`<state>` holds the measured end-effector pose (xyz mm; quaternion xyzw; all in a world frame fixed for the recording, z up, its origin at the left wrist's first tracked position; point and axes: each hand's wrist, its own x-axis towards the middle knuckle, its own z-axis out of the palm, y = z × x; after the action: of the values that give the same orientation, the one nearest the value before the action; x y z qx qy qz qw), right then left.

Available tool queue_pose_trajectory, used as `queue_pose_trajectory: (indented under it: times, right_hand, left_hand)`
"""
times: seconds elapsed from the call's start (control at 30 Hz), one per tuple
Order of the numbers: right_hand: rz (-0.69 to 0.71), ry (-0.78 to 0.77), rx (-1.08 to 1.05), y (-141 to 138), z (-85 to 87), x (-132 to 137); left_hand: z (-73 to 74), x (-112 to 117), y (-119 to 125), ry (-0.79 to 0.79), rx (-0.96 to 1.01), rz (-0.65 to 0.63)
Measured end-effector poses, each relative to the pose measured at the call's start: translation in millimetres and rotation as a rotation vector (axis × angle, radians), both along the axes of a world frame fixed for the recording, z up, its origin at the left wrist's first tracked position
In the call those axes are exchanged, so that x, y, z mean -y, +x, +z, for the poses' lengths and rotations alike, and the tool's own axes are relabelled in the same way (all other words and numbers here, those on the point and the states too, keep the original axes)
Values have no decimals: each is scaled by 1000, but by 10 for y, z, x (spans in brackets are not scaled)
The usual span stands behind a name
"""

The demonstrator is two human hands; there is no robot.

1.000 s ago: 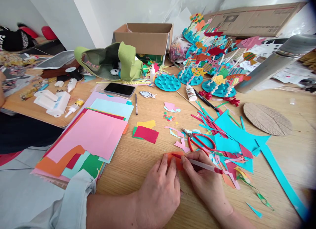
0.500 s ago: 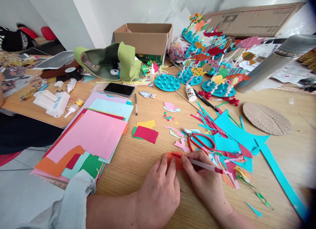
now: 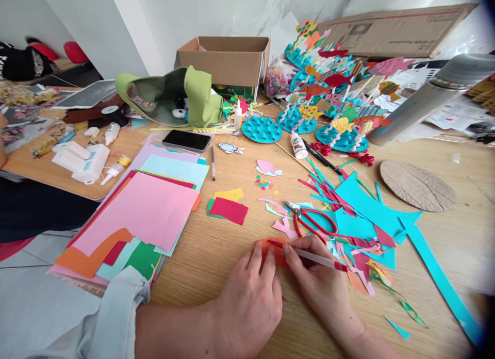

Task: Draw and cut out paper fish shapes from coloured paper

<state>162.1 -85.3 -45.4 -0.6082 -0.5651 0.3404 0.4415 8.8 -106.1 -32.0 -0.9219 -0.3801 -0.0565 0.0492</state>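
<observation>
A small piece of orange paper [image 3: 281,257] lies on the table before me. My left hand [image 3: 251,297] presses it down with its fingertips, which cover part of it. In the grip of my right hand [image 3: 323,281] is a pen [image 3: 315,257] with a pale, see-through barrel and a red end. Its red tip rests at the upper part of the orange paper. Just beyond my right hand lie red-handled scissors [image 3: 319,221], their blades pointing away to the left. Pink paper scraps [image 3: 285,227] are scattered near them.
Stacked coloured paper [image 3: 154,207] lies to the left, below a phone [image 3: 186,141]. Blue paper offcuts [image 3: 358,196] and a cardboard oval [image 3: 417,186] are on the right. Farther back are paper fish on blue bases [image 3: 297,121], a green bag [image 3: 199,96] and a metal bottle [image 3: 421,101].
The back end of the pen has shifted very slightly to the left with a small movement of my right hand. My left hand and the orange paper stay in place.
</observation>
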Motion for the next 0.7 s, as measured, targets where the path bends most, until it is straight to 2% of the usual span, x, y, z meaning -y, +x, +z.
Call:
queue_pose_trajectory:
  times: [0.37, 0.7]
  right_hand:
    - [13, -12, -2, 9, -16, 18]
    - [-32, -12, 4, -1, -24, 2]
  left_hand:
    - [-3, 4, 1, -3, 6, 7]
    - [-2, 2, -2, -4, -3, -1]
